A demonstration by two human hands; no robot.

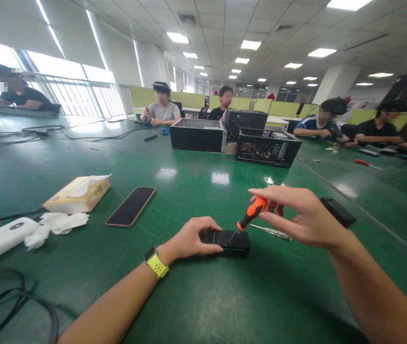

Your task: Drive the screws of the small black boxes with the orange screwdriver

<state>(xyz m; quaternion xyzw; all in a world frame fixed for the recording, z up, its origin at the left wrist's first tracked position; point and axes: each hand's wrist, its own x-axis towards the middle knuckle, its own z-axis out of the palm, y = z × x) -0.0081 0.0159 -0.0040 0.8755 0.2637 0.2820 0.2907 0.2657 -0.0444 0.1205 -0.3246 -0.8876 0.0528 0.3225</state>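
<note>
A small flat black device [235, 240] lies on the green table [203, 296] in front of me. My left hand [192, 237], with a yellow-strapped watch on the wrist, grips the device's left end and holds it down. My right hand [298, 216] pinches an orange-handled screwdriver [249, 216] between thumb and fingers. Its tip points down onto the top of the device. A second thin metal tool [271, 232] lies on the table just behind the device. A small black block [337, 211] sits beyond my right hand.
A phone [130, 206], a tissue box [77, 193], crumpled tissues [58, 225], a white power bank [0, 237] and black cables [16, 291] lie at the left. Two open computer cases [198, 135] [267, 147] stand farther back. Several people sit around the table's far edge.
</note>
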